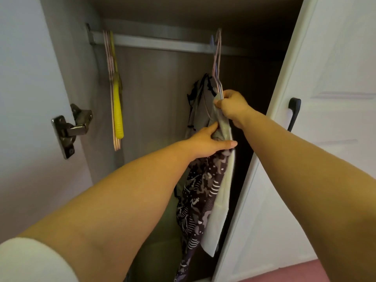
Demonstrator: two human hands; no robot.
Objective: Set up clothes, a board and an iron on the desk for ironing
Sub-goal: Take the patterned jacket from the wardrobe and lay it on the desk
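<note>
Clothes (hanging) clutched by left hand, right hand.

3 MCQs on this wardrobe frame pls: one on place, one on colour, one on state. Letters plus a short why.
1. Where do the empty hangers hang on the rail?
A. left end
B. middle
C. right end, over the clothes

2. What colour is the brightest empty hanger?
A. red
B. yellow
C. blue

3. What is the right hand doing?
A. resting on the door handle
B. hanging free, empty
C. closed in a grip on the clothes at the foot of their hangers

Answers:
1 A: the empty hangers bunch beside the left rail bracket, apart from the hanging clothes on the right.
2 B: a yellow hanger sits among pale pink ones.
3 C: the fingers are closed on pale fabric by the hanger wires, while the left hand holds the bundle lower down; the black door handle is untouched.
</note>
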